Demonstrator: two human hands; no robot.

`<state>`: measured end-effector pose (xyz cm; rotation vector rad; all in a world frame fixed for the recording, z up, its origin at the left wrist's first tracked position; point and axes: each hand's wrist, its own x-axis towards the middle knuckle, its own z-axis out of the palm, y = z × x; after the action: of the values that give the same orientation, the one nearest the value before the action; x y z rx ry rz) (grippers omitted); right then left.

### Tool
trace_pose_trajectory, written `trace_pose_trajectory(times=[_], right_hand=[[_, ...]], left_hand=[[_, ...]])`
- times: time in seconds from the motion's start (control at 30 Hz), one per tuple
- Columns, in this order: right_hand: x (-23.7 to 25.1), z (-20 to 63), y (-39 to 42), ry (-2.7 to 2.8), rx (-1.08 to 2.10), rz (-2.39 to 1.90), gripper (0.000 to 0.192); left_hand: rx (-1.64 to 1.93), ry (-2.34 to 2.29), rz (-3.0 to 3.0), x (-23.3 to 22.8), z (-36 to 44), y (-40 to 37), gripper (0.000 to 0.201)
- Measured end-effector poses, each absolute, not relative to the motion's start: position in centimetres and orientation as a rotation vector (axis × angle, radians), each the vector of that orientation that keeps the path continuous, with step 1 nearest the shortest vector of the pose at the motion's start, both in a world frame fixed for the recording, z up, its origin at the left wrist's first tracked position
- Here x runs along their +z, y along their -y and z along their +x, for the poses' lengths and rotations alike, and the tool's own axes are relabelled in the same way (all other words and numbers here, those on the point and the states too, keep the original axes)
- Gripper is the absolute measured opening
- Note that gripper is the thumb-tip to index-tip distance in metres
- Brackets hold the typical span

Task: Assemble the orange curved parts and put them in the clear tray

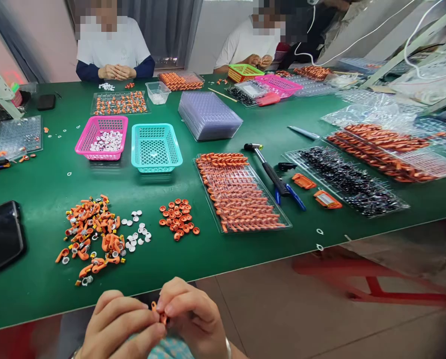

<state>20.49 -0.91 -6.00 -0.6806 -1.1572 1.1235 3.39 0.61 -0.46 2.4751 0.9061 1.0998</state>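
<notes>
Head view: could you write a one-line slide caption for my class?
Both hands hold a small orange part in front of a green table bearing orange cups and white discs.

On my feed I get two bare human hands, a left hand and a right hand, with slender fingers and nails that look short. Around the right wrist I see a narrow, smooth, silvery-white bracelet; I can't tell its material from here. The bit of forearm past it is uncovered. At the left wrist I catch a sliver of something, too cut off to identify. Between the hands I make out pale turquoise clothing fabric with a lighter, blurred pattern.
</notes>
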Motion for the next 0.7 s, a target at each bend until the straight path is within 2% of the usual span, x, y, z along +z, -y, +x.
trace_pose_trajectory(times=[0.1,0.2,0.33,0.47,0.6,0.7], right_hand=[[-5.7,20.6,0.8,1.118,1.134,-0.73,0.012],[-5.7,20.5,0.7,0.963,1.198,-0.773,0.01],[-5.9,20.1,0.8,0.869,1.279,-0.79,0.006],[-6.1,19.8,0.8,0.833,1.304,-0.809,0.004],[-6.2,19.8,0.9,0.872,1.261,-0.82,0.007],[-6.3,20.1,0.9,0.895,1.28,-0.803,0.01]], left_hand=[[1.131,-0.919,2.279,-0.4,3.8,-1.4,0.005],[1.032,-1.048,1.982,-0.6,3.9,-2.0,0.017],[0.913,-1.129,1.706,-1.2,3.8,-1.9,0.018],[0.922,-1.102,1.608,-1.5,4.2,-1.7,0.017],[0.928,-1.108,1.61,-1.4,4.4,-1.8,0.007],[0.923,-1.115,1.591,-1.2,4.2,-1.9,0.009]])
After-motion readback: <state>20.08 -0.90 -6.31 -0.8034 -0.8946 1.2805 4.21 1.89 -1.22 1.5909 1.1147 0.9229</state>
